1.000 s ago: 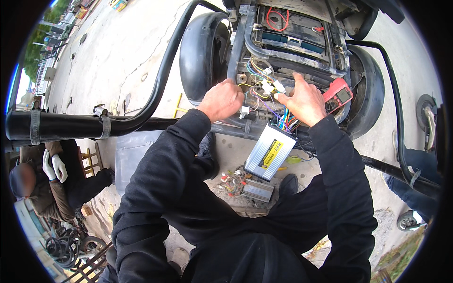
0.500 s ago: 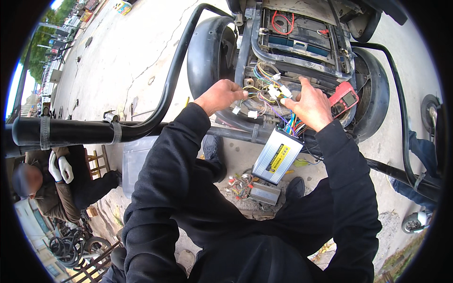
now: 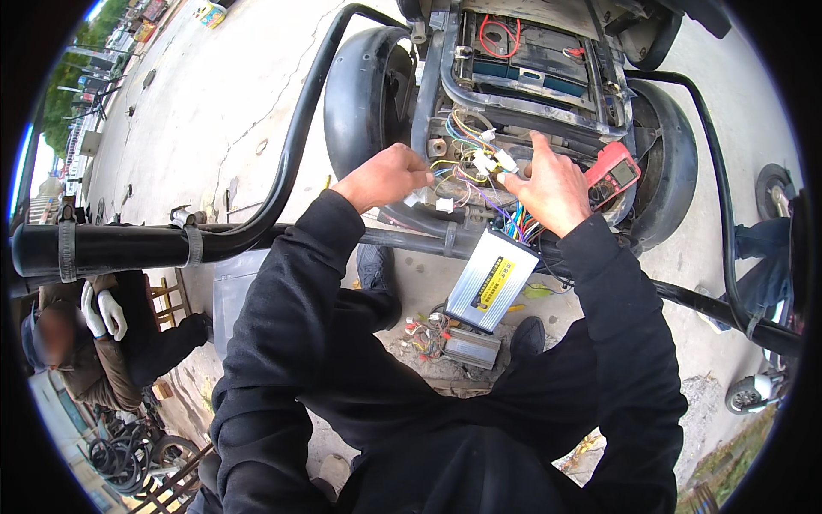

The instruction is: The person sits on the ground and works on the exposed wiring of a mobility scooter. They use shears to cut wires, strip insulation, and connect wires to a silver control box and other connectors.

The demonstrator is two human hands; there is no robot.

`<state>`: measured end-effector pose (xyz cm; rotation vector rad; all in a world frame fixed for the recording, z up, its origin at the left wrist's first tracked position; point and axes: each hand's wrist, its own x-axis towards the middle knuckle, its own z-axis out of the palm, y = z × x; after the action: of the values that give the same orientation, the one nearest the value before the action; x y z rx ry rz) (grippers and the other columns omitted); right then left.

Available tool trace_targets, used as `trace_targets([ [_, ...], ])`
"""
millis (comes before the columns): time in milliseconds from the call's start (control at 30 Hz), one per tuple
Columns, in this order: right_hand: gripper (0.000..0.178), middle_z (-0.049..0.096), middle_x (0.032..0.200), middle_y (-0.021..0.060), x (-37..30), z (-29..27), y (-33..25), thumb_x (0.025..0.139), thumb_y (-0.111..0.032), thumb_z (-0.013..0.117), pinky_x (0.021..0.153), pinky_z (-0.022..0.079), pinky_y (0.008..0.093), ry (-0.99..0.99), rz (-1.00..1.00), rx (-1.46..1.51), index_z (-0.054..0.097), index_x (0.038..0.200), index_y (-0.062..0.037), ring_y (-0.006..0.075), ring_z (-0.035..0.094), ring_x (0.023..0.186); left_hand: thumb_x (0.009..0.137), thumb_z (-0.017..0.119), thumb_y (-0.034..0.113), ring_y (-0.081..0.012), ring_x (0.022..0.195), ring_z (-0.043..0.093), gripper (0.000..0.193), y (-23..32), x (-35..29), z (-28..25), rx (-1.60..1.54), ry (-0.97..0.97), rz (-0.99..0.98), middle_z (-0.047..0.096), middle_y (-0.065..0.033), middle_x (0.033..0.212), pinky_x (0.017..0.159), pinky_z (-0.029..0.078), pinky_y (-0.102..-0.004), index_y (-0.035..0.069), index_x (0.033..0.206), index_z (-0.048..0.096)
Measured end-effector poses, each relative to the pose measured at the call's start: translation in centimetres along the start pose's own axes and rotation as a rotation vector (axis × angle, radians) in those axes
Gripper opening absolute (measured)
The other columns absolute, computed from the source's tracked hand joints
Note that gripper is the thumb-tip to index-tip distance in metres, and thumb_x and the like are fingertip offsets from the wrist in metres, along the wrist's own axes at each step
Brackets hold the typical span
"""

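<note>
My left hand [image 3: 385,177] is pinched at the left side of a bundle of thin coloured wires [image 3: 467,128], where a wire runs to its fingertips. My right hand [image 3: 553,193] has its thumb against a white plug connector [image 3: 506,161], with the index finger stretched forward; its other fingers are partly hidden. Between the hands lie more white connectors, one of them a small loose plug [image 3: 444,205]. A finned silver controller box [image 3: 490,278] with a yellow label hangs below, its coloured wires rising under my right hand. A red multimeter [image 3: 613,176] rests right of that hand.
A black tubular bar [image 3: 282,171] curves round the vehicle frame, with a tire [image 3: 364,94] on the left and another [image 3: 672,163] on the right. An older metal box [image 3: 471,349] with wires lies between my feet. A person in white gloves [image 3: 104,314] sits at left.
The whole view has shifted slightly, moving the vehicle left in the picture. My left hand has dropped a little nearer the loose white plugs; my right hand stays at the connectors.
</note>
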<state>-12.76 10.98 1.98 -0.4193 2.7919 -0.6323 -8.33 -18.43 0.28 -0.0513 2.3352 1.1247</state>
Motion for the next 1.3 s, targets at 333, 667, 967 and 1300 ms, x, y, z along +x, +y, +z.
trace_targets([
  [333,0.086,0.078,0.103,0.0314,-0.1,-0.1,0.4,0.091,-0.034,0.085,0.09,0.061,0.0544,0.01,0.028,0.021,0.048,0.154,0.0114,0.0473,0.078,0.101,0.094,0.076,0.017,-0.0382,0.093,0.077,0.021,0.9,-0.8,-1.3,0.259,0.15,0.106,0.077,-0.022,0.094,0.088,0.06,-0.0436,-0.001,0.1,0.084],
  [667,0.082,0.078,0.101,0.0299,-0.1,0.0,1.0,0.091,-0.029,0.085,0.09,0.061,0.0541,0.005,0.033,0.066,0.05,0.154,0.0101,0.0472,0.077,0.101,0.093,0.072,0.021,-0.037,0.093,0.077,0.022,1.5,-1.0,-0.3,0.416,-0.046,-0.086,0.081,-0.018,0.095,0.089,0.06,-0.0447,0.007,0.105,0.086],
  [967,0.08,0.079,0.1,0.0294,-0.1,-0.1,1.2,0.092,-0.032,0.084,0.091,0.06,0.0532,-0.006,0.05,0.082,0.052,0.152,0.0106,0.0448,0.078,0.102,0.087,0.074,0.019,-0.0363,0.095,0.079,0.017,1.5,-0.8,0.6,0.5,0.02,-0.112,0.081,-0.0154,0.091,0.09,0.062,-0.0437,0.014,0.093,0.088],
  [1300,0.08,0.079,0.096,0.0288,-0.2,-0.3,0.8,0.094,-0.036,0.083,0.09,0.059,0.0533,-0.029,0.04,0.022,0.054,0.15,0.0123,0.0445,0.078,0.099,0.085,0.081,0.019,-0.0358,0.094,0.08,0.045,3.0,-0.1,1.7,0.46,0.34,0.172,0.083,-0.0164,0.097,0.091,0.062,-0.0426,0.002,0.127,0.076],
])
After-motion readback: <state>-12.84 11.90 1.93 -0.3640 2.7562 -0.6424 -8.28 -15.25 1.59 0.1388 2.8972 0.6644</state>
